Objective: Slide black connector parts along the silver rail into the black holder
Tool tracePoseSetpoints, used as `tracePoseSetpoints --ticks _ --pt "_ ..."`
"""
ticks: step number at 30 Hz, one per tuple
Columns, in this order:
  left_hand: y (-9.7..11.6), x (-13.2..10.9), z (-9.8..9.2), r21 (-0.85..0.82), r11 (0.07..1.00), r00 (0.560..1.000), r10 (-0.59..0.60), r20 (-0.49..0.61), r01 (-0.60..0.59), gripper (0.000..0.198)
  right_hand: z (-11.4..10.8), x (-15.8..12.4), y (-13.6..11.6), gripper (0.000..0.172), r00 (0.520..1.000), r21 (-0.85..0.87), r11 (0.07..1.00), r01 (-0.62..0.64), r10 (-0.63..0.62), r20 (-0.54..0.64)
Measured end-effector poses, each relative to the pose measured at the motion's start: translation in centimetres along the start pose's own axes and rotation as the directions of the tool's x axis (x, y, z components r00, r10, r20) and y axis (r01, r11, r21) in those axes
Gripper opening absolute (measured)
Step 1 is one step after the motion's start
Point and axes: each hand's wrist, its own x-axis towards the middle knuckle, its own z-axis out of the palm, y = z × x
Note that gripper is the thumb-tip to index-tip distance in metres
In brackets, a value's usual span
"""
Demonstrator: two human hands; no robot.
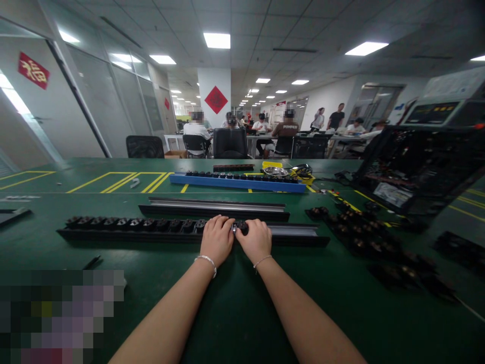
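A red diamond-shaped sign (34, 71) hangs at the upper left of the frame, above a green worktable (159, 303) marked with yellow lines. From the left of the frame to right of centre runs a black rail (129, 237), its left stretch lined with a row of round black parts (147, 224). Behind it, about mid-frame, lie a second rail (220, 214) with a silvery inner strip and, farther back, a blue tray (238, 183) holding dark pieces.

At centre, the left hand (216, 236) bends its fingers over the row's right end, thumb at a shiny bit; whether it grips anything cannot be told. Just beside it, the right hand (256, 240) pinches a black part (241, 228) between thumb and fingers, at the rail, right of the row. A bracelet circles each wrist.

In the upper centre, a seated person in brown (287, 130) faces a far table. Loose black parts (359, 230) spread across the right of the frame, before an open black case (401, 151) topped by a device with a lit display (432, 112).
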Motion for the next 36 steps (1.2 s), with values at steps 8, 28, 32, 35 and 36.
tracePoseSetpoints --ticks 8,28,32,35,36 --pt "0.0 0.0 -0.1 0.020 1.000 1.000 0.016 0.013 -0.016 0.026 0.3 -0.1 0.1 0.026 1.000 -0.005 1.000 -0.005 0.005 -0.014" --pt "0.4 -0.3 -0.5 0.003 0.996 0.993 0.094 0.069 -0.095 0.012 -0.2 -0.1 1.0 0.021 0.997 0.006 0.998 -0.058 0.059 -0.051" --pt "0.4 -0.4 -0.3 0.040 0.993 0.991 0.110 0.077 -0.113 0.010 -0.3 -0.1 1.2 0.020 0.996 0.014 0.997 -0.070 0.071 -0.062" --pt "0.4 -0.5 -0.2 0.057 0.992 0.991 0.111 0.073 -0.115 0.009 -0.3 0.0 1.3 0.020 0.996 0.020 0.997 -0.069 0.070 -0.055" --pt "0.4 -0.5 -0.2 0.060 0.991 0.991 0.111 0.072 -0.116 0.009 -0.2 0.0 1.3 0.020 0.996 0.022 0.997 -0.068 0.069 -0.053"
